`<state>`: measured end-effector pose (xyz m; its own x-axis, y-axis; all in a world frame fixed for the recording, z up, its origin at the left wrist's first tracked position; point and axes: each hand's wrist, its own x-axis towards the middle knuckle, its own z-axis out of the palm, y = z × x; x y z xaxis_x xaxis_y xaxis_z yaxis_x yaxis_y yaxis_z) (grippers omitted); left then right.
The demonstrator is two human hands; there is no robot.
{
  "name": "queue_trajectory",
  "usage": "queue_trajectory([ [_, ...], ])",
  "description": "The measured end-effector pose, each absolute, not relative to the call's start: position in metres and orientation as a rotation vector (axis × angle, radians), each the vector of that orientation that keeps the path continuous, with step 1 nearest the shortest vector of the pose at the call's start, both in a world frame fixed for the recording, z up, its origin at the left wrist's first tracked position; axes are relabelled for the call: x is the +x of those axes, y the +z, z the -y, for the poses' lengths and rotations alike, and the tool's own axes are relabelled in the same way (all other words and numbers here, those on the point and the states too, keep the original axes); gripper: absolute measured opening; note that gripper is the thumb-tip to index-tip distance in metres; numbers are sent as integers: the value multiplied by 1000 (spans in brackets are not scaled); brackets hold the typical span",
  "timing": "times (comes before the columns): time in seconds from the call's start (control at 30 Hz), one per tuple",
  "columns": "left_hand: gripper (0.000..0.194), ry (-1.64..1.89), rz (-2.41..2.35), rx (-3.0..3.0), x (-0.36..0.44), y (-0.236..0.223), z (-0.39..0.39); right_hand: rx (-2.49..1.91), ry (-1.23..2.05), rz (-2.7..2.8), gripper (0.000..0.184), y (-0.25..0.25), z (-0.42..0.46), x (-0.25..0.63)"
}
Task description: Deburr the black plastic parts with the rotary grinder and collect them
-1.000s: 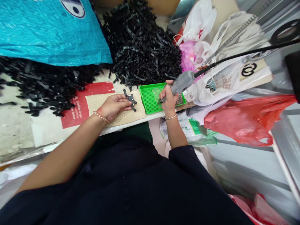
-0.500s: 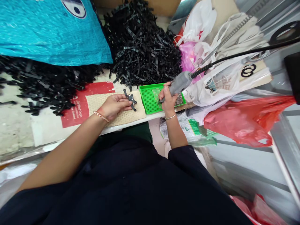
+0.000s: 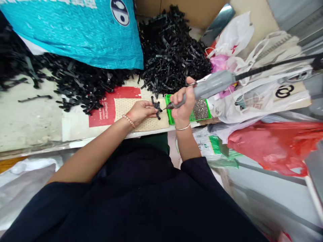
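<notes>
At the near edge of the worktable, over a beige honeycomb-patterned pad, the person's left hand pinches a small black jointed part between thumb and fingertips, the gap between them narrow. The black part lies at the pad's right portion, its arms splayed outward. The right hand has its fingers wrapped around a grey power screwdriver, which slants down to the left; its tip points at the black part and sits just beside it, though whether the two touch cannot be told. A black cable runs from the tool's back end toward the right. Partly behind the right hand is a green tray, with small metal pieces gathered at its right end. A large heap of black parts rises beyond the pad and tray, next to a blue sack. Under the pad's left side shows a red-and-white sheet.
</notes>
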<state>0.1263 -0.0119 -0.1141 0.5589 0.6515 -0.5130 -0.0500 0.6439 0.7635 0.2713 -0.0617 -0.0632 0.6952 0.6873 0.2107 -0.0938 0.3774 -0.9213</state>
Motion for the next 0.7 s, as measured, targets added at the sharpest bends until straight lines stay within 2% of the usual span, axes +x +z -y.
queue_trajectory([
  [0.33,22,455,-850,752,126,-114,12,-992,605,696,42,-77,39,255],
  [0.53,21,450,-859,748,127,-110,12,-1112,563,798,51,-85,36,257],
  [0.7,20,448,-857,738,127,-109,12,-1093,550,810,46,-86,37,255],
])
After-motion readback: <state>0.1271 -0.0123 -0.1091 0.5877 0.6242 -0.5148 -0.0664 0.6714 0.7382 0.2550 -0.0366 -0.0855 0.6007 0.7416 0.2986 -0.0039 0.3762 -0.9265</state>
